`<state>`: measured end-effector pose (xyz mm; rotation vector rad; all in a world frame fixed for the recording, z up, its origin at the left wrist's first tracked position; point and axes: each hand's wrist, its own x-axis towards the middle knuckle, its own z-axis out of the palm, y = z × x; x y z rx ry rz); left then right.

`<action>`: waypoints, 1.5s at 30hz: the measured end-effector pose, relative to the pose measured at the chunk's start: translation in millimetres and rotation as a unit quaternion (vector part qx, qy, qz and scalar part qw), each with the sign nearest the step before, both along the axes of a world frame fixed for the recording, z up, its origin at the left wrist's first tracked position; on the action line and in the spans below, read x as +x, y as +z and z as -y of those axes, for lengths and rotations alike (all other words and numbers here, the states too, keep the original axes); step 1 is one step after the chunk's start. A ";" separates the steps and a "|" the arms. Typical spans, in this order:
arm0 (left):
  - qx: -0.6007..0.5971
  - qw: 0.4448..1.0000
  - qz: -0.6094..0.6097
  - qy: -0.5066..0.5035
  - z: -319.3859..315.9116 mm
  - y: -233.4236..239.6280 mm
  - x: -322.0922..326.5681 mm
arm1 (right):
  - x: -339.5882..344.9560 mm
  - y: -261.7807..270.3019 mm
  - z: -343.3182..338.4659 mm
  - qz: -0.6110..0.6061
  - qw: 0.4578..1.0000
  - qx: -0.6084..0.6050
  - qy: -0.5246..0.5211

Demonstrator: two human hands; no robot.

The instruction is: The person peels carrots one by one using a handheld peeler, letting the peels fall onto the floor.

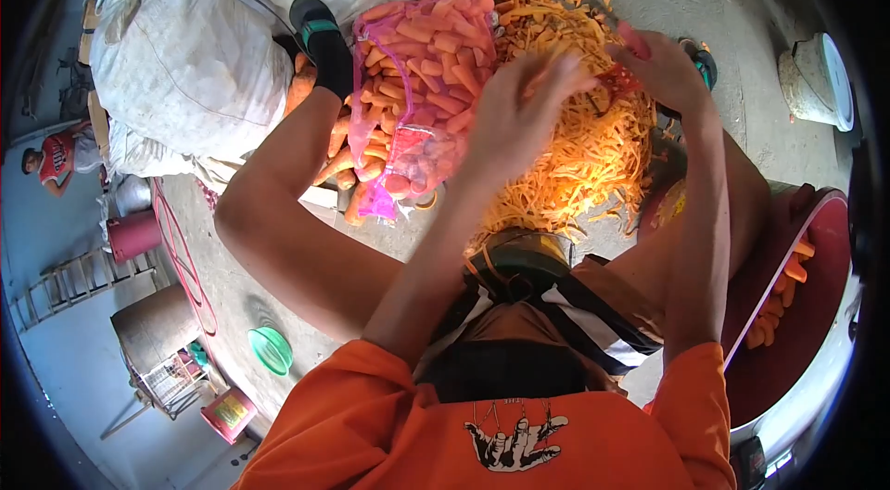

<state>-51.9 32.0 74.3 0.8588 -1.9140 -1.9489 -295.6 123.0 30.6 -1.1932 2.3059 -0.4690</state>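
My left hand (525,111), blurred, is raised over the peelings beside a pink mesh bag of peeled carrots (438,45). Its fingers are partly spread; whether it holds something cannot be told. To its right, my right hand (664,69) grips a red-handled tool (631,41), its kind unclear. Below both hands lies a large heap of orange carrot peelings (591,149), with shavings reaching toward my lap. Unpeeled-looking carrots (341,160) lie under and beside the bag's left edge.
White woven sacks (188,59) stand upper left. A large red tub (779,372) at right holds cut carrots (772,313). A lidded white bucket (810,83) is upper right. A green basket (271,351) sits on the floor at lower left; another person (59,156) is farther off.
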 end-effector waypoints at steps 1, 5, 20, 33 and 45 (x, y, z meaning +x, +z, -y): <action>-0.081 0.978 0.169 -0.093 17.4 -30.3 30.0 | -8.0 -4.2 -9.0 -0.002 1.000 0.007 -0.004; -0.331 0.874 0.349 0.073 112.5 -177.4 210.3 | 1.1 2.6 7.2 0.072 0.992 -0.101 0.031; -0.536 0.753 0.381 0.026 209.5 -281.4 72.5 | -15.8 -37.3 -16.9 0.163 0.981 -0.005 0.105; 0.106 0.833 -0.163 0.518 193.1 -196.6 154.0 | 1.8 -9.4 0.8 0.125 0.984 -0.062 0.110; 0.481 0.859 -0.113 0.136 61.4 -15.1 67.0 | 97.2 38.7 36.4 0.202 0.872 -0.435 0.095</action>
